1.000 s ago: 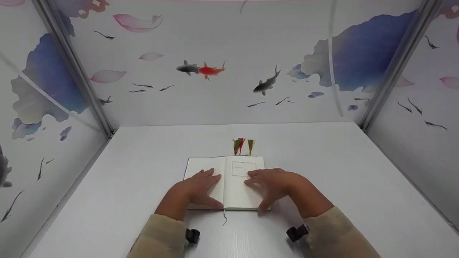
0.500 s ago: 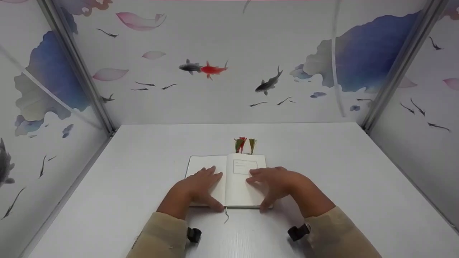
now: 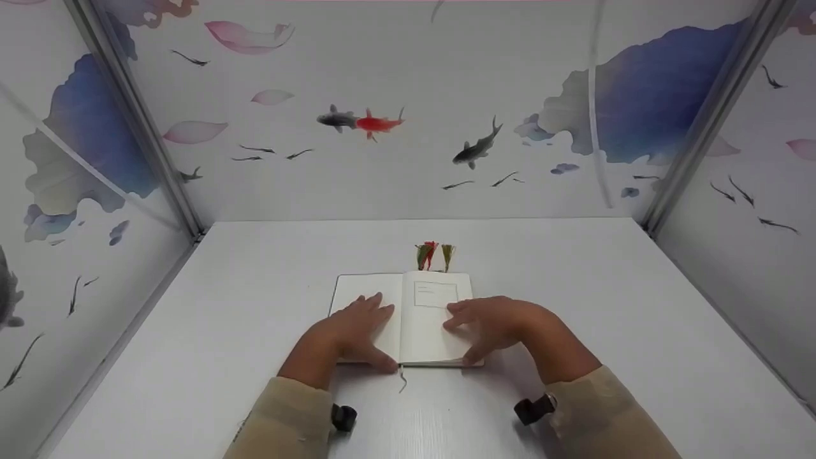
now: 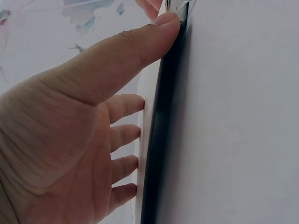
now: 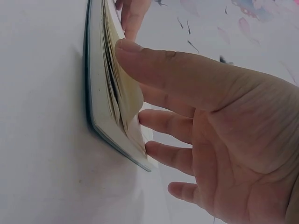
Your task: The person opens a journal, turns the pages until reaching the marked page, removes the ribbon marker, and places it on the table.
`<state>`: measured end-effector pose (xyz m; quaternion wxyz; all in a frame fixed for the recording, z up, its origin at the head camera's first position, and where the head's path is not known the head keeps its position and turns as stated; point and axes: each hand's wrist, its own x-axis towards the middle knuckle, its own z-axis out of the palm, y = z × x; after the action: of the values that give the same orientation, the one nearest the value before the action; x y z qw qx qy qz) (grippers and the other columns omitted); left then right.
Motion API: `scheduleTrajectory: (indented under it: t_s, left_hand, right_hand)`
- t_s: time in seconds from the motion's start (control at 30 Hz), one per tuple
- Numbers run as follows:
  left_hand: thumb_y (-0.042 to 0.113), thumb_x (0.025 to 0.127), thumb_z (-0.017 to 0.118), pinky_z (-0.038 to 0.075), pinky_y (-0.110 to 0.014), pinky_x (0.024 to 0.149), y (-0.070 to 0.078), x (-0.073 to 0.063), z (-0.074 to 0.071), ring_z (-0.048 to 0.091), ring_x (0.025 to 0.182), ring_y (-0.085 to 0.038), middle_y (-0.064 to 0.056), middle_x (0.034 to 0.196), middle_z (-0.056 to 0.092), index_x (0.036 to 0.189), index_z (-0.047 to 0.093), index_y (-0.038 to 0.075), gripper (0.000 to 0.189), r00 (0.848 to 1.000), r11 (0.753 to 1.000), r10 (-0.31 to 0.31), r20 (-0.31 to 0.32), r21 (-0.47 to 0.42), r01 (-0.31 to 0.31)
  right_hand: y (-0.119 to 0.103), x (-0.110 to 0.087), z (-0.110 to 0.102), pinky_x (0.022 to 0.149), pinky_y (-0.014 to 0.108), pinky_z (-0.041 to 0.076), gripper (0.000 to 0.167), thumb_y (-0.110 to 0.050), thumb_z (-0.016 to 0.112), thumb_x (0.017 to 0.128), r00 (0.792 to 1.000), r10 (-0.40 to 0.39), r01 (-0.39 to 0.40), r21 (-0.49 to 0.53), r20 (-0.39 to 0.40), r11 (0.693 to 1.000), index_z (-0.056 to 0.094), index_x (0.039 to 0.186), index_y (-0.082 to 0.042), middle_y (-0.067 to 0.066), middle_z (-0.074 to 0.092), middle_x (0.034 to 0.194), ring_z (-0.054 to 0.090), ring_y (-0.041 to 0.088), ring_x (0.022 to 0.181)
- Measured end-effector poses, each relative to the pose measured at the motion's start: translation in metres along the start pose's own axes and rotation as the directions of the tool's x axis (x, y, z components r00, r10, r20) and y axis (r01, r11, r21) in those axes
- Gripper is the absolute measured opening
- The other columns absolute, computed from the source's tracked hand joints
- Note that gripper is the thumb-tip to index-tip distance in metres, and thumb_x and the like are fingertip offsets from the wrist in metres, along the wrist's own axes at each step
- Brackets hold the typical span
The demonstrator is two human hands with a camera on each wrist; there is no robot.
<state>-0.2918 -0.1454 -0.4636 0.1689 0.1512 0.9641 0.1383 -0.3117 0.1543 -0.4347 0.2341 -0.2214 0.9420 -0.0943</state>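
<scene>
3 patterned walls (image 3: 408,70), 1 white table (image 3: 255,268) beneath 1 open notebook (image 3: 422,335)

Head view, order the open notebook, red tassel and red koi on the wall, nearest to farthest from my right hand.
1. Open notebook: touching the right hand, mostly to its left.
2. Red tassel: ahead and left, past the notebook's top edge.
3. Red koi: on the back wall, farther left.

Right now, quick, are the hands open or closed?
Left hand: open, fingers resting on the notebook.
Right hand: open, fingers on the notebook, thumb touching its page edges.
</scene>
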Motion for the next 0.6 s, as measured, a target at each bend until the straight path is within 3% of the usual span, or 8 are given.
scheduleTrajectory:
  t_s: [0.1, 0.17, 0.3, 0.4, 0.6]
  left_hand:
    - [0.067, 0.075, 0.087, 0.022, -0.06, 0.135, -0.0012, 0.0006, 0.0002, 0.012, 0.17, -0.03, 0.0, 0.182, 0.017, 0.17, 0.033, 0.029, 0.115, 1.0, 1.0, 0.0, -0.001, -0.001, 0.0]
    - [0.068, 0.076, 0.087, 0.022, -0.06, 0.135, -0.0015, 0.0005, 0.0001, 0.012, 0.17, -0.03, 0.0, 0.182, 0.017, 0.17, 0.033, 0.029, 0.115, 1.0, 1.0, 0.002, -0.001, -0.002, -0.002]
    - [0.068, 0.076, 0.087, 0.022, -0.06, 0.135, -0.0014, -0.0005, -0.0011, 0.012, 0.17, -0.031, 0.0, 0.182, 0.017, 0.17, 0.033, 0.029, 0.115, 1.0, 1.0, 0.013, -0.001, -0.001, -0.013]
    - [0.068, 0.076, 0.087, 0.023, -0.06, 0.134, -0.0011, -0.0019, -0.0016, 0.013, 0.17, -0.032, -0.001, 0.182, 0.018, 0.17, 0.033, 0.028, 0.115, 1.0, 1.0, 0.02, -0.003, -0.005, -0.02]
    - [0.067, 0.075, 0.088, 0.022, -0.06, 0.134, -0.0003, -0.004, -0.0023, 0.013, 0.17, -0.032, -0.001, 0.182, 0.019, 0.169, 0.034, 0.027, 0.115, 1.0, 1.0, 0.019, -0.007, -0.024, -0.019]
  right_hand:
    - [-0.0008, -0.0005, -0.001, 0.13, 0.062, 0.03, 0.06, -0.045, 0.087, 0.088, 1.0, -0.004, 0.005, -0.01, 0.009, 1.0, 0.068, 0.145, -0.041, -0.015, 0.043, 0.17, 0.034, 0.026, 0.164]
    - [-0.0009, -0.0012, -0.0019, 0.128, 0.058, 0.036, 0.045, -0.043, 0.083, 0.091, 1.0, 0.004, -0.004, 0.006, 0.001, 1.0, 0.075, 0.135, -0.039, -0.015, 0.05, 0.166, 0.039, 0.025, 0.161]
    - [0.0002, -0.0023, -0.0049, 0.112, 0.049, 0.053, 0.023, -0.037, 0.078, 0.097, 0.998, 0.01, -0.006, 0.064, -0.054, 0.998, 0.083, 0.119, -0.032, -0.011, 0.07, 0.144, 0.062, 0.02, 0.135]
    - [0.0012, -0.0031, -0.0063, 0.102, 0.046, 0.059, 0.023, -0.033, 0.078, 0.099, 0.995, -0.006, 0.014, 0.081, -0.095, 0.997, 0.083, 0.12, -0.026, -0.009, 0.078, 0.126, 0.068, 0.015, 0.115]
    - [0.0006, -0.005, -0.0075, 0.101, 0.048, 0.059, 0.02, -0.028, 0.077, 0.1, 0.99, -0.07, 0.077, 0.058, -0.123, 0.995, 0.083, 0.117, -0.02, -0.006, 0.079, 0.117, 0.07, 0.015, 0.11]
